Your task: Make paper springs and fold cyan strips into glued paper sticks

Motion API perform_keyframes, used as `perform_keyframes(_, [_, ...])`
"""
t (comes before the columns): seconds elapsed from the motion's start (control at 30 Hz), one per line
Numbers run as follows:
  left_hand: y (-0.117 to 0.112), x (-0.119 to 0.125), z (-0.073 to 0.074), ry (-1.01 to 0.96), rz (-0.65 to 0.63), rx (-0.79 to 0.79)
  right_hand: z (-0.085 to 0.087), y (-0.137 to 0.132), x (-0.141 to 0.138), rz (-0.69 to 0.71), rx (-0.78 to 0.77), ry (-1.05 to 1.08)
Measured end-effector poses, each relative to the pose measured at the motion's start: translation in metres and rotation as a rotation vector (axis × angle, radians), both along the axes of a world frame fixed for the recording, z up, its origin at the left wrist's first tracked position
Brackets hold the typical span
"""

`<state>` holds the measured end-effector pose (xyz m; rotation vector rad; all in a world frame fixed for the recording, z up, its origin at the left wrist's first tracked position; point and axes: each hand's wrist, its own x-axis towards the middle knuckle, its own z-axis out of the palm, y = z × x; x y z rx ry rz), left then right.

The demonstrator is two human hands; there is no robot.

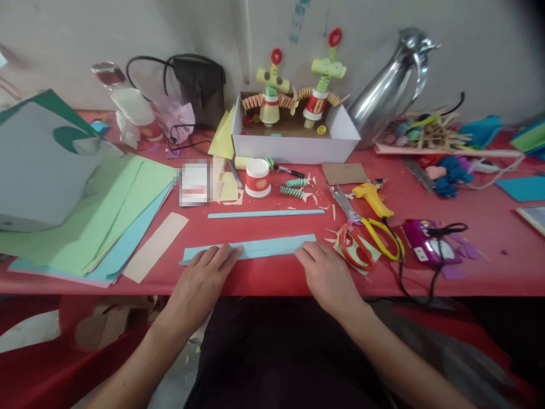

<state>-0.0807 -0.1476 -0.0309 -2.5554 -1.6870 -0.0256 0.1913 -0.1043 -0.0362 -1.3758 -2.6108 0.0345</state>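
Note:
A long light-blue paper strip lies flat near the front edge of the red table. My left hand rests with fingers stretched flat on the strip's left part. My right hand presses its fingertips on the strip's right end, fingers fairly straight. A second, narrower blue strip lies just beyond, parallel to the first.
Stacked green and blue paper sheets lie at the left. Red and yellow scissors, a yellow glue gun and a purple device sit at the right. A white box with paper-cup figures, a paper cup and a steel jug stand behind.

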Motion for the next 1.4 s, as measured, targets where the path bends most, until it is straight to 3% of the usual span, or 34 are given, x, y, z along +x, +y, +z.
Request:
perform_keyframes(0.17, [-0.015, 0.033, 0.001, 0.016, 0.178, 0.038, 0.000, -0.010, -0.003, -0.011, 0.040, -0.058])
perform_keyframes(0.33, [-0.022, 0.051, -0.005, -0.040, 0.226, 0.076, 0.001, -0.015, -0.007, -0.022, 0.026, -0.052])
perform_keyframes(0.6, [-0.028, 0.041, -0.015, -0.125, 0.286, 0.097, 0.000, -0.020, -0.007, -0.080, 0.030, -0.039])
perform_keyframes(0.9, [-0.054, 0.016, -0.023, -0.097, 0.425, 0.114, -0.006, -0.016, 0.018, -0.121, 0.066, -0.041])
perform_keyframes(1.4, [-0.065, 0.018, -0.028, -0.209, 0.661, 0.219, -0.007, -0.016, 0.022, -0.131, 0.059, 0.012])
